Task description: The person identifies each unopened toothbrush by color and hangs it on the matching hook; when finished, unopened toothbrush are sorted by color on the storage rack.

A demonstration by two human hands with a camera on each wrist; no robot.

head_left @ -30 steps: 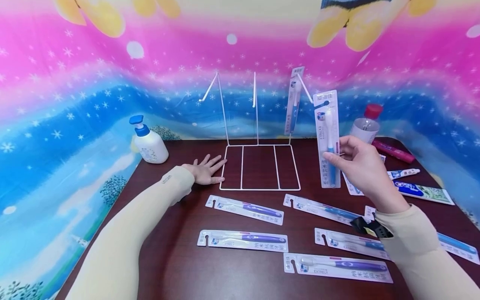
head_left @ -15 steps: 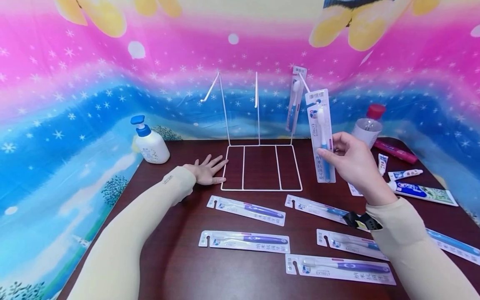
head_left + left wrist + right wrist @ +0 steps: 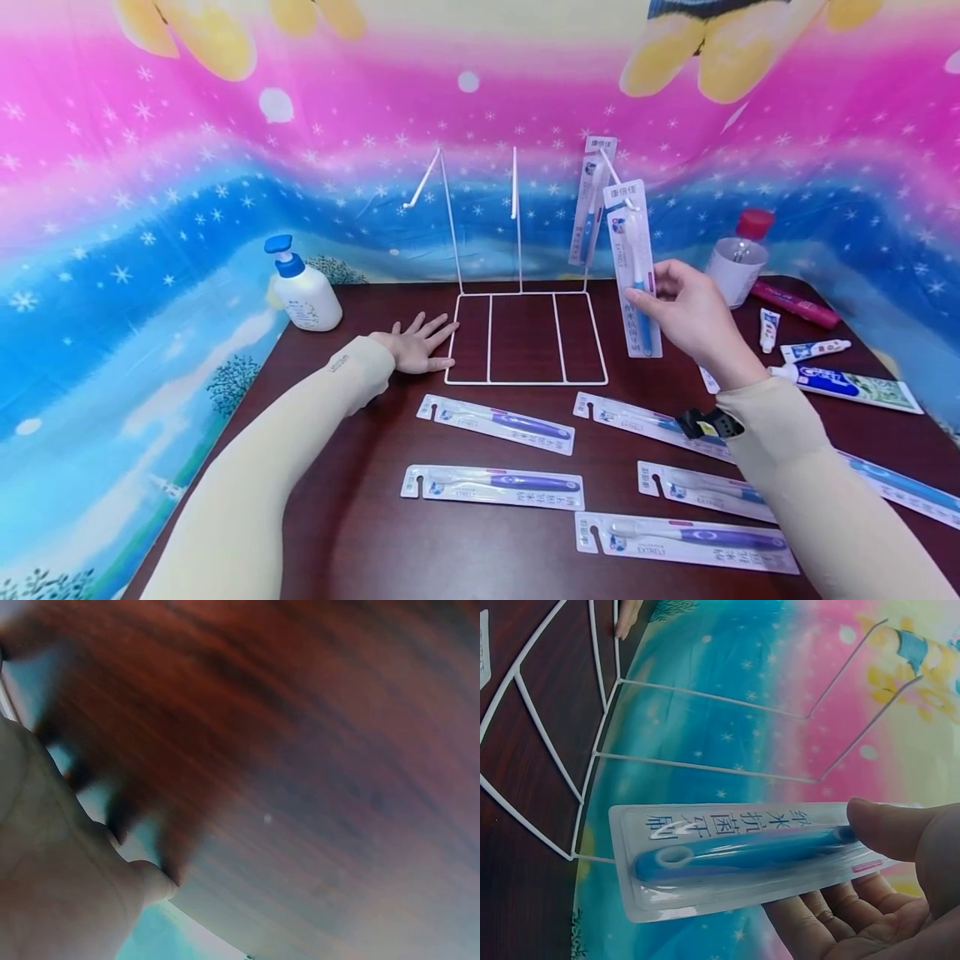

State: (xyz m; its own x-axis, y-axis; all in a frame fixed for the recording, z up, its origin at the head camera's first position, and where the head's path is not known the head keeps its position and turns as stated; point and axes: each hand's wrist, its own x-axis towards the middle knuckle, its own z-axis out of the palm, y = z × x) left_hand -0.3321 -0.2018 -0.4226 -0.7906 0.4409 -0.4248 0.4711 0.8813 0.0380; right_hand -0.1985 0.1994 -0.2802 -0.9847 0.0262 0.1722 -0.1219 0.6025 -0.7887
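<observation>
My right hand (image 3: 693,312) pinches a blue toothbrush in its clear-and-white blister pack (image 3: 637,287), thumb in front and fingers behind. The pack stands nearly upright, and the end of the rack's right hook overlaps its hanging hole in the head view. In the right wrist view the toothbrush's blue handle (image 3: 742,851) points away from the thumb. Another packaged toothbrush (image 3: 592,204) hangs farther back on that hook. The white wire rack (image 3: 525,383) has two bare hooks to the left. My left hand (image 3: 416,344) lies flat, fingers spread, at the rack base's left wire.
Several packaged toothbrushes, one purple (image 3: 495,486), lie across the table's front. A pump bottle (image 3: 303,292) stands at the left. At the right are a red-capped bottle (image 3: 735,271), a pink item (image 3: 795,304) and toothpaste tubes, the largest green-and-blue (image 3: 847,387). A patterned cloth hangs behind.
My right hand has moved left and slightly up with the packaged toothbrush, bringing its hole from beside the hook's end to overlapping it. The left hand has stayed in place.
</observation>
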